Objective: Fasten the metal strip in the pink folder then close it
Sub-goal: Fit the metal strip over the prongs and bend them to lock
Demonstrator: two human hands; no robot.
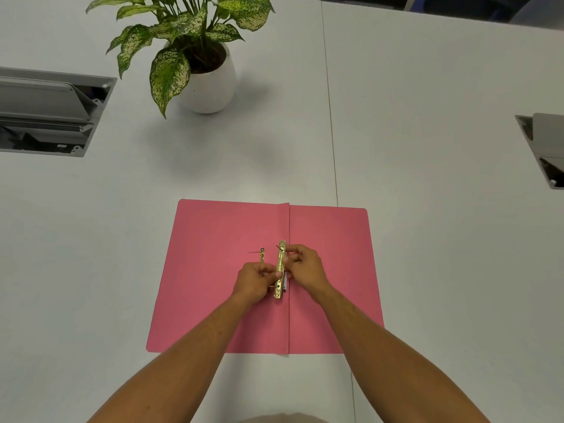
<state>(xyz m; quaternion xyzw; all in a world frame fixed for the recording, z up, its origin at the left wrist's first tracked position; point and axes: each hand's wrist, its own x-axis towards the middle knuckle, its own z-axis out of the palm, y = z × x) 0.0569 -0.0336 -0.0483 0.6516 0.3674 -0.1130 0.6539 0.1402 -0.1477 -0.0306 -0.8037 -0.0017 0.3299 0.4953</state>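
The pink folder (213,270) lies open and flat on the white table, its spine fold running down the middle. A gold metal strip (280,264) stands lengthwise just left of the fold. My left hand (254,280) pinches the strip's lower half from the left. From the right, my right hand (305,267) pinches its upper half. A thin gold prong piece (262,254) sticks up from the left flap beside my left hand. A scrap of white shows under the strip's lower end.
A potted plant (207,77) in a white pot stands behind the folder. Open grey cable boxes are set into the table at the far left (45,114) and far right (546,148). A seam (331,117) runs down the table.
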